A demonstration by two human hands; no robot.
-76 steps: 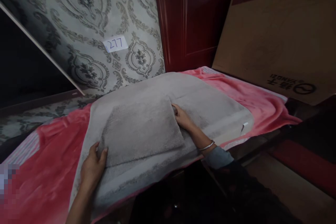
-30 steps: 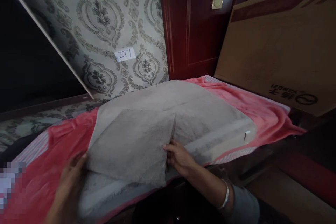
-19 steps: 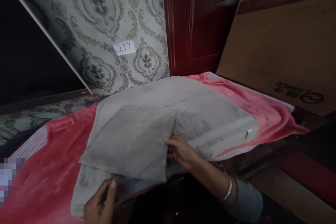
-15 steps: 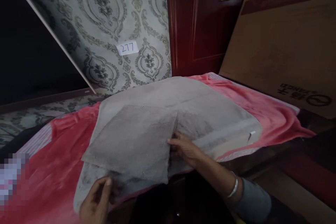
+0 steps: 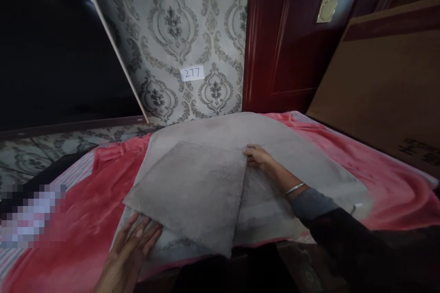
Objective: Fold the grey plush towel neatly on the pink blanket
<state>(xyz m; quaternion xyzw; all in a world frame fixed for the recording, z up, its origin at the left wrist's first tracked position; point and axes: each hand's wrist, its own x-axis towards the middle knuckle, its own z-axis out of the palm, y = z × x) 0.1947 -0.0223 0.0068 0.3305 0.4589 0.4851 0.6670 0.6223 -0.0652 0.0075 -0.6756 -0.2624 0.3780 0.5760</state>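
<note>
A grey, short-piled cloth, roughly square, lies flat at an angle on a larger light-grey plush mat. My right hand is at the cloth's far right corner, its fingers closed on the edge there. By the near left edge of the cloth, my left hand rests with its fingers spread. Its fingertips are at or just under that edge; whether they touch it I cannot tell.
Under the mat spreads a pink blanket with a striped border. A black screen stands at the left, and a large cardboard box leans at the right. Behind are patterned wallpaper and a dark red door.
My right hand has moved from the middle of the cloth's right edge up to its far corner. My left hand has opened out and come to the near left edge. The view has shifted.
</note>
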